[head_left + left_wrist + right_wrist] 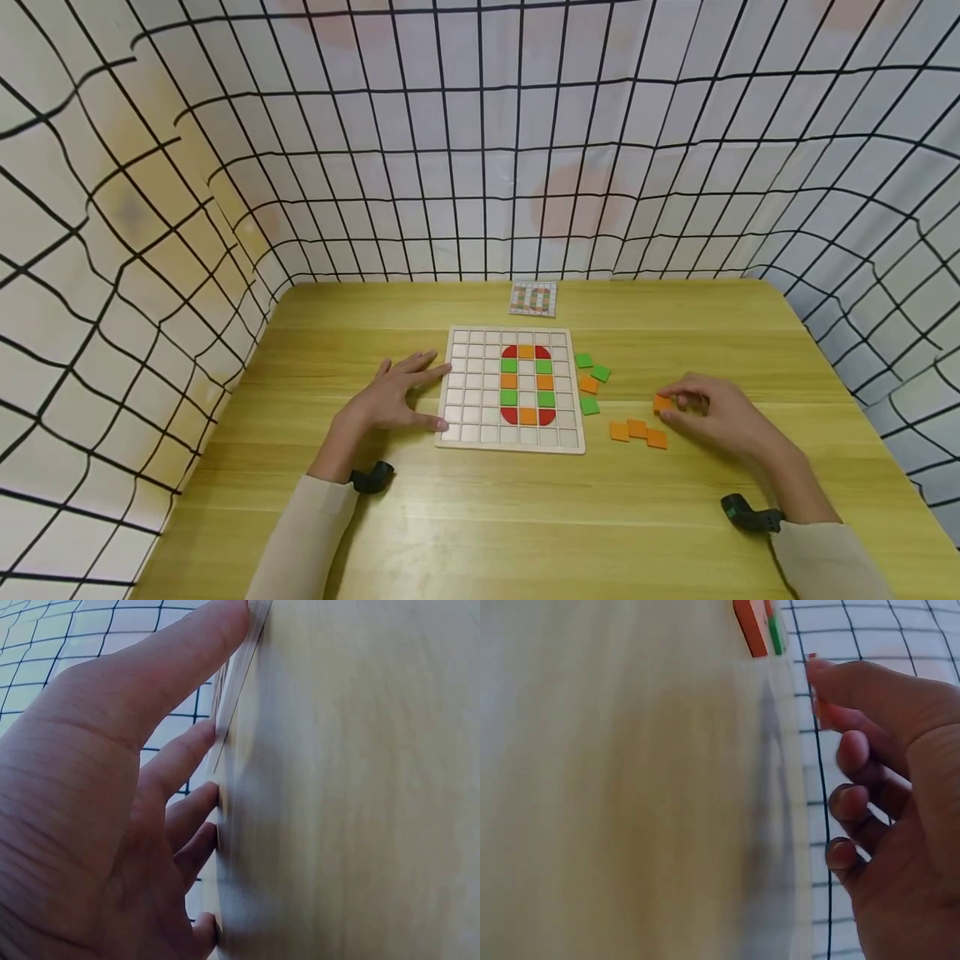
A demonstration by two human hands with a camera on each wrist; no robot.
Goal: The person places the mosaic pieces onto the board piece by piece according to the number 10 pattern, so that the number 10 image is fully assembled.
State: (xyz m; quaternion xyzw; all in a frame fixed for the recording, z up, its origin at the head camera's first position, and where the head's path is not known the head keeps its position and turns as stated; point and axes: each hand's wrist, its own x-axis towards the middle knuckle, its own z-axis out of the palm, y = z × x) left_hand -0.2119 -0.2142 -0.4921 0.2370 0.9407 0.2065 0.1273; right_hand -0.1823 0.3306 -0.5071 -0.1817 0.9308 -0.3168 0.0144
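Observation:
A pale wooden grid board (468,387) lies on the table, with red, green and orange tiles set in a rounded ring on its right half. My left hand (386,398) spreads at the board's left side, thumb and index fingertip touching its edge; the left wrist view shows the same hand (97,802) with the fingers extended. To the right of the board, my right hand (716,414) pinches an orange square tile (662,403) between thumb and index finger. In the right wrist view, the other fingers of that hand (892,795) curl loosely, apart from the tile.
Loose orange tiles (637,428) lie left of the right hand. Several green tiles (590,406) and one orange tile (588,384) sit along the board's right edge. A small pattern card (533,298) lies behind the board. Black netting (480,167) encloses the wooden table (480,517).

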